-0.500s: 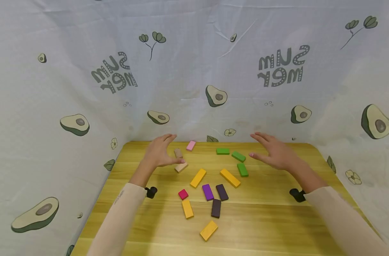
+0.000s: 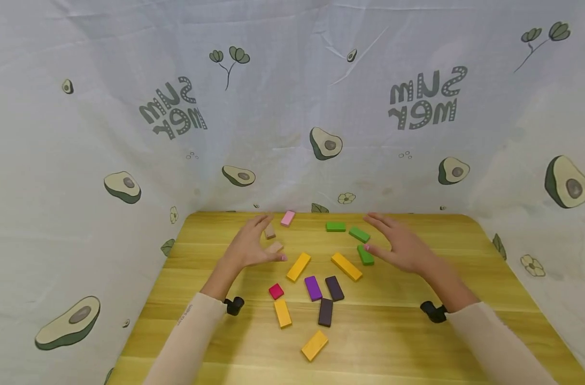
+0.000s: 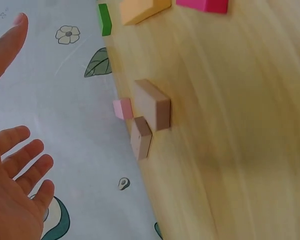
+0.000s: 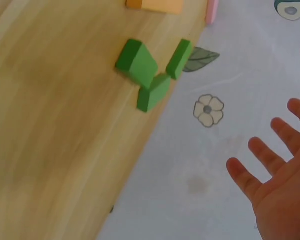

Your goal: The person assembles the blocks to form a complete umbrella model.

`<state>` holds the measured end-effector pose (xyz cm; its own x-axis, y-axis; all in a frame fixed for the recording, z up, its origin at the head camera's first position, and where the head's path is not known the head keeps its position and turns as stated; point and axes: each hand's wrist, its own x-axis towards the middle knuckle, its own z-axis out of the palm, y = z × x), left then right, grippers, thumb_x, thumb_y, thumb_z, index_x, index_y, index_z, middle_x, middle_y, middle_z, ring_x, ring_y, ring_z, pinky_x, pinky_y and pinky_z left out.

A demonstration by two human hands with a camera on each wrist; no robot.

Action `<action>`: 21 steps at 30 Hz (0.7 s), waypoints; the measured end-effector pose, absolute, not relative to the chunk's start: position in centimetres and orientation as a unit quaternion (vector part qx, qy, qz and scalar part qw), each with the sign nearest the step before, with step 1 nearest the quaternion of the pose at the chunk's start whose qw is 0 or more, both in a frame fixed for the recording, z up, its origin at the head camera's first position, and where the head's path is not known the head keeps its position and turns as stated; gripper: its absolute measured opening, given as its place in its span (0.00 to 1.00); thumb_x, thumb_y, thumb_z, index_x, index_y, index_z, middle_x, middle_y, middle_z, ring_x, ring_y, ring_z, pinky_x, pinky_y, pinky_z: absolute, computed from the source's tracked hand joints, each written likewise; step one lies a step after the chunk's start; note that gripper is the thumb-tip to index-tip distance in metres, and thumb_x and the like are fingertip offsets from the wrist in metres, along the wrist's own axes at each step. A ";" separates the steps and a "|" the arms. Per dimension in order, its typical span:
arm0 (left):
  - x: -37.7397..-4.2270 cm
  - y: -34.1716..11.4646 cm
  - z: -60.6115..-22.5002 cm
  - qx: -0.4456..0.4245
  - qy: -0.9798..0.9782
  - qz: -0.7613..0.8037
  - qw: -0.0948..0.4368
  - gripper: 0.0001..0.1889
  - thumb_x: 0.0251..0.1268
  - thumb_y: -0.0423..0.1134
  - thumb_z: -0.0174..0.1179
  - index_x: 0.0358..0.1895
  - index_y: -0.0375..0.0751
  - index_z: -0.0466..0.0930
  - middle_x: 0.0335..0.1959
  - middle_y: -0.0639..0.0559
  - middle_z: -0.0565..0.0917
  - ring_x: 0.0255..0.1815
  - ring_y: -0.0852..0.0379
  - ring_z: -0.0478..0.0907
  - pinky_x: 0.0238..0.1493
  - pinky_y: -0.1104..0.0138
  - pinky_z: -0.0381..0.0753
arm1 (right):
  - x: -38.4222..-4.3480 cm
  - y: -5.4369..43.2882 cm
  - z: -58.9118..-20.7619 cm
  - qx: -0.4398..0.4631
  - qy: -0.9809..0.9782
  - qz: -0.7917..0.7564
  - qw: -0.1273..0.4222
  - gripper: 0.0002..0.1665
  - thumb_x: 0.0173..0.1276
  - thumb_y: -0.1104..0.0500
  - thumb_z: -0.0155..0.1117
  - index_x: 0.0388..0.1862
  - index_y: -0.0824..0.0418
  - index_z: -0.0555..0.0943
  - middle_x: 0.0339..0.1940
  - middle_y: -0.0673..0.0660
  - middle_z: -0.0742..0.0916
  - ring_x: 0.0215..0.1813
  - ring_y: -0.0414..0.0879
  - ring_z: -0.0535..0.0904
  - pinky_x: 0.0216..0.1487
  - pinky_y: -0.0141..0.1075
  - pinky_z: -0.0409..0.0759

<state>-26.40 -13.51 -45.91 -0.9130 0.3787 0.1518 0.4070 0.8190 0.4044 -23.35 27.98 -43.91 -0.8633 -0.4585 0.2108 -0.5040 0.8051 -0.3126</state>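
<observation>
My left hand [image 2: 251, 245] hovers above the table's left part, fingers spread apart from the thumb, holding nothing. Nearest to it are two tan wooden blocks [image 3: 152, 106], partly hidden by the hand in the head view, and a pink block [image 2: 287, 218] behind them. On the other side, my right hand [image 2: 402, 246] hangs in the air with straight, parted fingers and grips nothing. Several green blocks [image 4: 137, 64] lie just left of it; its thumb overlaps one of them in the head view.
Mid-table lie several yellow blocks [image 2: 299, 267], a purple block [image 2: 313, 289], two dark blocks [image 2: 325, 312] and a small red block [image 2: 276, 291]. A white cloth printed with avocados [image 2: 283, 107] surrounds the wooden table [image 2: 379, 342] at the back and sides.
Both hands have moved inward and slightly nearer the body, the left hand to the right and the right hand to the left. The blocks have stayed in place.
</observation>
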 end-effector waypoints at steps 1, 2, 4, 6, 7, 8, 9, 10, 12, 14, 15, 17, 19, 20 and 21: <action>-26.2 -13.4 -46.1 -0.206 -0.952 -0.223 0.028 0.64 0.43 0.76 0.71 0.83 0.48 0.57 0.81 0.42 0.62 0.80 0.38 0.61 0.75 0.40 0.67 | -23.2 27.8 -44.2 0.253 -0.947 0.186 0.061 0.45 0.75 0.40 0.63 0.83 0.54 0.60 0.82 0.62 0.65 0.78 0.69 0.64 0.70 0.71 0.67; -26.0 -13.3 -46.3 -0.209 -0.951 -0.226 0.028 0.64 0.43 0.76 0.72 0.83 0.47 0.57 0.81 0.41 0.62 0.80 0.38 0.61 0.75 0.40 0.67 | -23.1 27.7 -44.5 0.251 -0.947 0.192 0.060 0.45 0.75 0.40 0.63 0.83 0.54 0.60 0.82 0.62 0.65 0.78 0.69 0.63 0.70 0.71 0.67; -25.6 -13.0 -46.8 -0.213 -0.949 -0.230 0.029 0.64 0.43 0.76 0.72 0.82 0.46 0.58 0.81 0.41 0.62 0.80 0.38 0.61 0.75 0.40 0.67 | -22.8 27.4 -44.9 0.249 -0.946 0.201 0.055 0.45 0.75 0.40 0.63 0.84 0.53 0.60 0.83 0.62 0.64 0.78 0.69 0.63 0.69 0.71 0.67; -25.1 -12.6 -47.2 -0.214 -0.948 -0.236 0.028 0.63 0.44 0.75 0.72 0.82 0.45 0.59 0.81 0.42 0.63 0.80 0.38 0.62 0.75 0.41 0.68 | -22.4 27.1 -45.3 0.249 -0.944 0.209 0.052 0.45 0.75 0.40 0.62 0.83 0.54 0.60 0.83 0.63 0.64 0.78 0.70 0.62 0.69 0.72 0.67; -24.9 -12.5 -47.4 -0.214 -0.947 -0.238 0.027 0.63 0.44 0.75 0.73 0.82 0.45 0.59 0.81 0.42 0.62 0.80 0.39 0.62 0.75 0.41 0.68 | -22.2 26.9 -45.5 0.250 -0.943 0.212 0.050 0.45 0.75 0.40 0.62 0.84 0.54 0.60 0.83 0.63 0.64 0.78 0.70 0.62 0.69 0.72 0.67; -24.7 -12.2 -47.6 -0.212 -0.947 -0.242 0.024 0.63 0.44 0.75 0.73 0.82 0.45 0.59 0.81 0.43 0.62 0.80 0.39 0.61 0.75 0.41 0.68 | -22.0 26.8 -45.6 0.249 -0.943 0.216 0.047 0.45 0.76 0.40 0.62 0.84 0.54 0.60 0.83 0.63 0.63 0.79 0.70 0.62 0.69 0.72 0.67; -24.4 -12.0 -47.9 -0.210 -0.946 -0.246 0.020 0.62 0.45 0.75 0.73 0.82 0.46 0.59 0.81 0.44 0.62 0.80 0.40 0.61 0.75 0.42 0.69 | -21.8 26.6 -45.8 0.250 -0.942 0.217 0.045 0.45 0.76 0.41 0.62 0.84 0.54 0.59 0.83 0.63 0.63 0.79 0.71 0.62 0.69 0.72 0.67; -24.2 -11.8 -48.1 -0.208 -0.945 -0.250 0.018 0.62 0.45 0.74 0.73 0.82 0.47 0.59 0.81 0.45 0.62 0.81 0.40 0.61 0.75 0.42 0.69 | -21.6 26.4 -45.9 0.249 -0.942 0.220 0.042 0.45 0.76 0.40 0.62 0.84 0.54 0.59 0.83 0.63 0.63 0.79 0.71 0.62 0.69 0.72 0.67; -23.7 -11.4 -48.6 -0.207 -0.944 -0.258 0.013 0.60 0.46 0.74 0.72 0.82 0.48 0.60 0.81 0.46 0.62 0.81 0.42 0.61 0.75 0.43 0.69 | -21.2 26.1 -46.1 0.247 -0.942 0.225 0.038 0.45 0.76 0.42 0.62 0.84 0.54 0.59 0.84 0.63 0.62 0.79 0.70 0.61 0.70 0.72 0.67; -23.4 -11.0 -49.1 -0.205 -0.942 -0.264 0.008 0.59 0.47 0.74 0.72 0.82 0.50 0.60 0.81 0.45 0.62 0.81 0.42 0.61 0.75 0.43 0.69 | -20.8 25.8 -46.3 0.243 -0.941 0.232 0.035 0.46 0.75 0.42 0.63 0.84 0.54 0.58 0.84 0.63 0.62 0.79 0.70 0.61 0.69 0.72 0.67; -23.2 -10.8 -49.3 -0.207 -0.941 -0.268 0.009 0.59 0.48 0.74 0.72 0.82 0.50 0.60 0.81 0.45 0.63 0.80 0.42 0.62 0.74 0.43 0.70 | -20.7 25.7 -46.4 0.242 -0.941 0.234 0.035 0.46 0.75 0.42 0.63 0.84 0.54 0.58 0.84 0.63 0.62 0.79 0.70 0.62 0.69 0.71 0.68; -23.0 -10.5 -49.7 -0.211 -0.938 -0.277 0.007 0.58 0.48 0.73 0.72 0.81 0.50 0.61 0.80 0.45 0.64 0.80 0.42 0.62 0.74 0.43 0.70 | -20.5 25.4 -46.6 0.240 -0.940 0.239 0.034 0.46 0.75 0.42 0.64 0.84 0.55 0.58 0.84 0.63 0.62 0.79 0.70 0.62 0.69 0.71 0.68; -22.9 -10.3 -50.1 -0.215 -0.934 -0.284 0.005 0.57 0.49 0.72 0.72 0.81 0.51 0.61 0.80 0.45 0.64 0.80 0.42 0.62 0.74 0.43 0.70 | -20.5 25.2 -47.0 0.240 -0.939 0.245 0.032 0.46 0.75 0.41 0.63 0.84 0.55 0.58 0.84 0.63 0.62 0.79 0.70 0.63 0.69 0.71 0.68; -22.8 -10.1 -50.3 -0.217 -0.933 -0.288 0.004 0.57 0.49 0.72 0.72 0.81 0.51 0.61 0.80 0.45 0.65 0.80 0.42 0.63 0.74 0.43 0.70 | -20.4 25.0 -47.1 0.240 -0.938 0.248 0.030 0.46 0.75 0.41 0.63 0.84 0.56 0.58 0.84 0.63 0.62 0.79 0.70 0.63 0.69 0.71 0.68; -22.7 -10.0 -50.5 -0.220 -0.931 -0.292 0.002 0.56 0.49 0.71 0.73 0.81 0.50 0.62 0.80 0.45 0.65 0.79 0.42 0.63 0.74 0.43 0.70 | -20.4 24.9 -47.3 0.239 -0.938 0.251 0.027 0.46 0.75 0.40 0.63 0.84 0.55 0.58 0.84 0.62 0.62 0.79 0.69 0.62 0.70 0.70 0.68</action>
<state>-22.69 -9.98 -50.54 -0.9036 0.4076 0.1318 0.4099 0.7331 0.5427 -20.40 24.92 -47.32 -0.8839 -0.4353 0.1711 -0.4626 0.7595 -0.4574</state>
